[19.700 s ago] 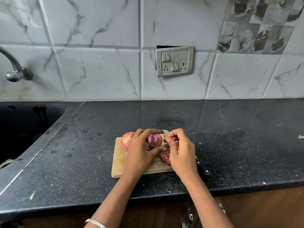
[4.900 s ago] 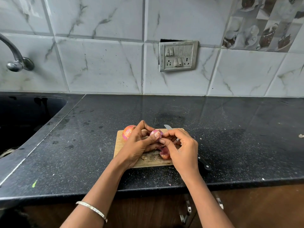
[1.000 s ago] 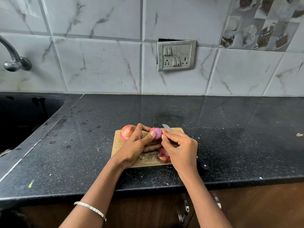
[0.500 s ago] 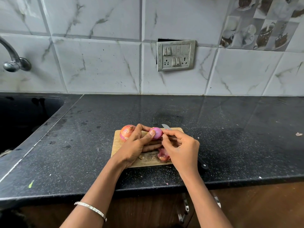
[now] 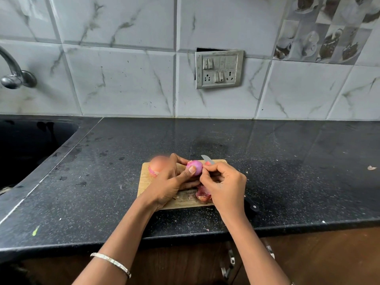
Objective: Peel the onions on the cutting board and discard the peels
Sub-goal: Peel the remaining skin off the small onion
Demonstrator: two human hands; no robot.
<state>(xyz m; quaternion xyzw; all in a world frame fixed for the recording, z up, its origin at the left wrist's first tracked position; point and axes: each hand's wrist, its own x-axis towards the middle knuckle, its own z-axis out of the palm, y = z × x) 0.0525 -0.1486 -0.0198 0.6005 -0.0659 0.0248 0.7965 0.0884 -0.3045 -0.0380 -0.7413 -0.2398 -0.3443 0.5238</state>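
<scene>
A small, mostly peeled purple onion (image 5: 195,166) is held just above the wooden cutting board (image 5: 146,179) by my left hand (image 5: 170,183), thumb pressed on its front. My right hand (image 5: 225,185) has its fingers curled against the onion's right side, pinching at its skin. An unpeeled orange-pink onion (image 5: 159,164) sits on the board's far left corner, partly behind my left hand. A heap of reddish peels (image 5: 202,194) lies on the board under my right hand.
A black-handled knife (image 5: 249,203) lies along the board's right edge, its blade tip (image 5: 204,157) showing past my fingers. The black counter's front edge (image 5: 308,227) is close. A sink (image 5: 26,145) and tap (image 5: 14,77) are at the left. A scrap (image 5: 371,167) lies far right.
The onion has lost more of its skin over the frames and looks smoother and pinker. In the last second my right hand's fingers shifted slightly at the onion's right side.
</scene>
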